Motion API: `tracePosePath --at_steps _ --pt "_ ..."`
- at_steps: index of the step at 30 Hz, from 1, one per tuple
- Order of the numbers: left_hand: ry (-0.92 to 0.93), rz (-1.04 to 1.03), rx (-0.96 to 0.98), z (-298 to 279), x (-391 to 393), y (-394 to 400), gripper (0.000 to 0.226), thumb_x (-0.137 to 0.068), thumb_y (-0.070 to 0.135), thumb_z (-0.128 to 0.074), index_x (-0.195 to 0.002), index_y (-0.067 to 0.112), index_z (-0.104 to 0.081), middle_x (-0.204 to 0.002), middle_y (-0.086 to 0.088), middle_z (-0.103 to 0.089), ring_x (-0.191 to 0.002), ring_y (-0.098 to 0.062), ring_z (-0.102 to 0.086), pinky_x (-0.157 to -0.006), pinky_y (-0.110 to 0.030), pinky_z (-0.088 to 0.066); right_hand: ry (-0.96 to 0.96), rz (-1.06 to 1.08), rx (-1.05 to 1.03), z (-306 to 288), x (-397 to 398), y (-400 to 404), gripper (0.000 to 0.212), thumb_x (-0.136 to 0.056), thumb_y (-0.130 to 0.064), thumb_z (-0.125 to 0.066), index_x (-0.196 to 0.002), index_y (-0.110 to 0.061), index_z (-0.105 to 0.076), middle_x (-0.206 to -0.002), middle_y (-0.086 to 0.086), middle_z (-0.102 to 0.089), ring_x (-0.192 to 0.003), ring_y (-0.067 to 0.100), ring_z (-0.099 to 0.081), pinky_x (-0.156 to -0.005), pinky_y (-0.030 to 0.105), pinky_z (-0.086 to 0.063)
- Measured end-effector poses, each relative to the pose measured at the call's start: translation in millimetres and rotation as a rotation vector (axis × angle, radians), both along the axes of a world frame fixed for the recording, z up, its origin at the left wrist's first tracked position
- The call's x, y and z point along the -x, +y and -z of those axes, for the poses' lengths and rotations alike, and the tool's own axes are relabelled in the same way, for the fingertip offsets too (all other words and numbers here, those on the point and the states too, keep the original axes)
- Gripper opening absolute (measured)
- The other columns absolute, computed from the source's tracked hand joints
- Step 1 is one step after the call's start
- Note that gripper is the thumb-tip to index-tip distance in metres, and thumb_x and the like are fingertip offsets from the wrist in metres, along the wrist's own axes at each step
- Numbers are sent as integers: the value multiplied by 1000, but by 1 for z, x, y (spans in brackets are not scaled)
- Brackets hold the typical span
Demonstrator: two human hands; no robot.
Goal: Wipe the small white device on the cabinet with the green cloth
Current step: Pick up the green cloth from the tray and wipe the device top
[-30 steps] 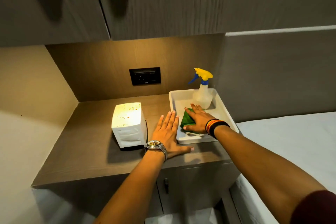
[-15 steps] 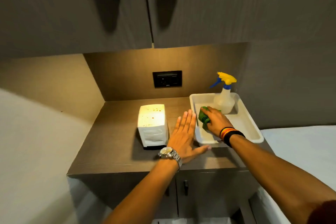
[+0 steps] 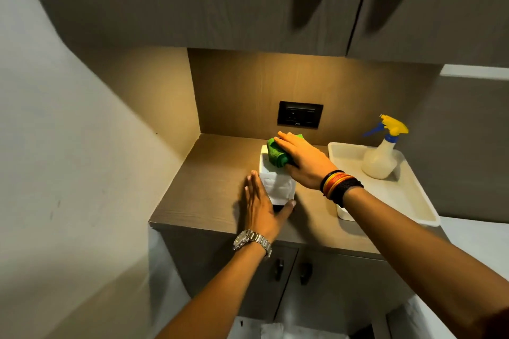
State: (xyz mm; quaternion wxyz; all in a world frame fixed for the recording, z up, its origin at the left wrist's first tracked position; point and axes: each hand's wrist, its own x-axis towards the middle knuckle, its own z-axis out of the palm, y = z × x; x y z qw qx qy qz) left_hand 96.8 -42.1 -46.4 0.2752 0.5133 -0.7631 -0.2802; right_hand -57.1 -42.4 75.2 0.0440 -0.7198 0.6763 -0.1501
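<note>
Two hands work the white device (image 3: 276,184) mid-surface (image 3: 214,190). Right hand (image 3: 303,162) fingers press the bunched green cloth (image 3: 276,153) onto its top; left hand (image 3: 261,206), fingers spread wide at its 8 o'clock side, apparently braces it against sliding.

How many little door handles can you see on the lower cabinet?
2: the left handle and the right handle sit side by side below the countertop edge, between the two forearms. Others may be hidden.

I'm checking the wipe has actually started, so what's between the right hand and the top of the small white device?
In the head view, the green cloth lies bunched between the right hand and the top of the small white device.
</note>
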Motion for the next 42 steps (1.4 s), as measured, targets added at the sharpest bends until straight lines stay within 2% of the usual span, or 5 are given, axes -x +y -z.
tracePosePath --at_steps 17,27,32,35,42 --pt "216 82 -11 16 24 56 125 -76 77 -58 -149 31 32 -154 18 37 -141 2 38 -122 -33 12 -246 34 -269 -1 14 1 59 -100 -24 -46 -156 -35 -29 -167 -1 -25 -154 26 -21 -124 47 -18" --pt "326 83 -61 -11 38 -38 134 -68 40 -89 -160 19 7 -168 -10 -8 -154 -27 -17 -120 -48 -31 -201 -21 -176 21 8 12 74 -89 -28 -40 -160 -26 -17 -170 -1 -11 -157 19 -3 -120 32 1" --pt "393 36 -146 6 42 -44 111 -75 29 -84 -160 23 -12 -165 -8 -21 -151 -22 -21 -119 -31 -19 -154 -40 -155 31 13 9 77 -88 -35 -39 -160 -31 -12 -169 -9 -5 -152 6 3 -120 32 0" --pt "488 90 -95 3 40 -50 121 -59 38 -92 -155 14 -22 -152 -12 -42 -134 -21 -47 -109 -36 -45 -142 -58 -143 35 16 7 74 -92 -36 -40 -159 -36 -10 -161 -20 -1 -147 1 5 -119 33 0" --pt "421 97 79 5 35 -54 120 -60 39 -93 -152 6 -24 -145 -15 -42 -131 -28 -47 -103 -45 -50 -128 -70 -151 34 18 7 84 -86 -58 -38 -160 -33 -9 -169 -9 -4 -151 4 5 -126 45 -4"
